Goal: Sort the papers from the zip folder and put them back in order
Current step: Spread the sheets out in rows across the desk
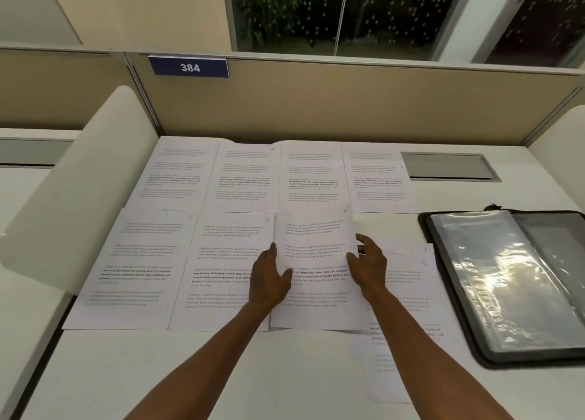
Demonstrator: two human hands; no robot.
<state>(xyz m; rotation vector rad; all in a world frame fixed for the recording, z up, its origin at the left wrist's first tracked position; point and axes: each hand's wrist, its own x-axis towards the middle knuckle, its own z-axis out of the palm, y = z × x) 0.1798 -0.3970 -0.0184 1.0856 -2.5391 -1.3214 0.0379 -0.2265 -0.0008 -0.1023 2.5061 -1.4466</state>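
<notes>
Several printed sheets lie in two rows on the white desk (221, 372). The back row (240, 179) holds four pages side by side. In the front row lie the page marked 5 (139, 267) and the page marked 6 (221, 261). Beside them is the page marked 7 (316, 255), its top edge lifted off the desk. My left hand (269, 277) holds its left edge and my right hand (368, 266) holds its right edge. A small pile of further pages (408, 293) lies under my right forearm. The black zip folder (519, 286) lies open at the right, clear sleeves showing.
A beige partition (348, 103) with a blue "384" plate (189, 67) closes the back of the desk. White curved dividers (79, 191) stand at the left and right. A grey cable flap (449, 166) sits at the back right. Bare desk lies along the front edge.
</notes>
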